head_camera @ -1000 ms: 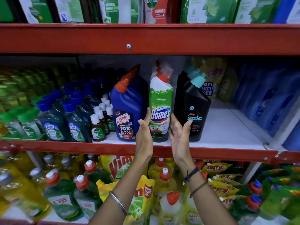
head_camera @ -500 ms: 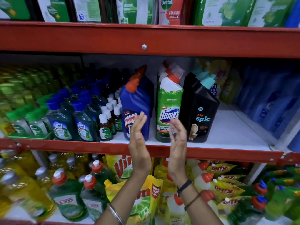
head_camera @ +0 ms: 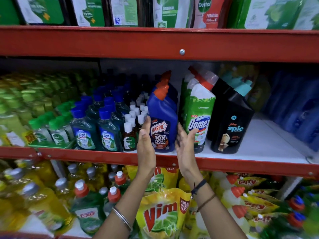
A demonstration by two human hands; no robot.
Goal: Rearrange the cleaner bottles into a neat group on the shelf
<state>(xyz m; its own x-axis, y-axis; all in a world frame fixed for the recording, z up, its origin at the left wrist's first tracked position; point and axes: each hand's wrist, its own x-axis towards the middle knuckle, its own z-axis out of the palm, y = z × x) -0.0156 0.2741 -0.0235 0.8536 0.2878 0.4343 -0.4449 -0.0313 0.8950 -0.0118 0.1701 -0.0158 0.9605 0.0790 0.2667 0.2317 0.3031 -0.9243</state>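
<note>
Three toilet cleaner bottles stand side by side at the front of the middle shelf [head_camera: 259, 147]: a blue Harpic bottle [head_camera: 162, 118] with an orange cap, a green and white Domex bottle [head_camera: 200, 116] with a red cap, and a black Spic bottle [head_camera: 232, 121] with a teal cap. More of each stand behind them. My left hand [head_camera: 145, 144] is flat and upright at the Harpic bottle's left side. My right hand [head_camera: 185, 145] faces it, palm inward, in the gap between the Harpic and Domex bottles. Neither hand clasps a bottle.
Small brown Dettol bottles [head_camera: 129, 138] and green Lizol bottles [head_camera: 107, 135] crowd the shelf left of the Harpic bottle. White shelf surface shows right of the Spic bottle, with blue pouches [head_camera: 302, 109] beyond. The red shelf beam [head_camera: 155, 44] runs close overhead. Vim pouches [head_camera: 162, 213] fill the shelf below.
My hands flanked the Domex bottle a second ago, drew back from it, and now stand on either side of the Harpic bottle to its left.
</note>
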